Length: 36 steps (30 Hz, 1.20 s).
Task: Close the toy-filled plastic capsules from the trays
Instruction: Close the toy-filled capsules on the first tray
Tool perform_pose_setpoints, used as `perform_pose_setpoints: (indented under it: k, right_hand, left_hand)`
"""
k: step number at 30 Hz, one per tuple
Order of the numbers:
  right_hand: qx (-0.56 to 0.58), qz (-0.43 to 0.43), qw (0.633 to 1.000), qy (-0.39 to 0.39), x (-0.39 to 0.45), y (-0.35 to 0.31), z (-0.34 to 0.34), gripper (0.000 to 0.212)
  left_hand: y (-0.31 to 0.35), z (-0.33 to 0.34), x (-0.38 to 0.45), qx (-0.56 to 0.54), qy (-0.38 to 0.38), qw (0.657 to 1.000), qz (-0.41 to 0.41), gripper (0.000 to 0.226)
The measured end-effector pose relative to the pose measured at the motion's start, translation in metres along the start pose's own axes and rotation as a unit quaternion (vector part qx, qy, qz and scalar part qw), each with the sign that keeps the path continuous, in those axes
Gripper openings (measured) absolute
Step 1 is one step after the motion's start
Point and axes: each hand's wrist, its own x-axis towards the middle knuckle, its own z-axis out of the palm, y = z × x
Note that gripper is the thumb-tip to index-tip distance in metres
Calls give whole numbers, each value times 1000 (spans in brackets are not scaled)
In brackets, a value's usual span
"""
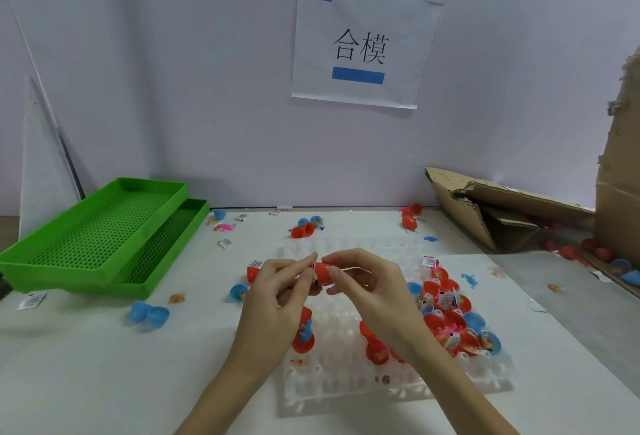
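Now we hold a red capsule above the white tray, left hand and right hand both pinching it in a narrow grip. Next we likely press its halves shut. The wall sheet reads 合模.

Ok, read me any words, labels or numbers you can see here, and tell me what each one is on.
"合模": on the white paper sheet taped to the wall.
Small white printed slips on the table and in the open capsules: print too small and blurred to read.
No other text shows.
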Motion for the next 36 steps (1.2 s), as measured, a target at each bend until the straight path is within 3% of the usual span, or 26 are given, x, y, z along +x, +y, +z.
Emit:
perform_pose_setpoints:
  k: [13, 20, 27, 36]
  right_hand:
    - [10, -22, 1000, -13, -3, -5, 2, 17]
    - [-28, -47, 998, 12, -3, -5, 4, 17]
    - [-32, -63, 997, 19, -3, -9, -2, 18]
    - [-22, -77, 997, -9, -4, -11, -3, 18]
  left_hand:
    - [-3, -6, 4, -97, 33, 992, -78, 20]
    - [-3, -8, 4, -72, 27, 997, -21, 16]
    - [4, -5, -4, -63, 8, 998, 11, 50]
    - [5, -7, -3, -39, 50, 997, 52, 37]
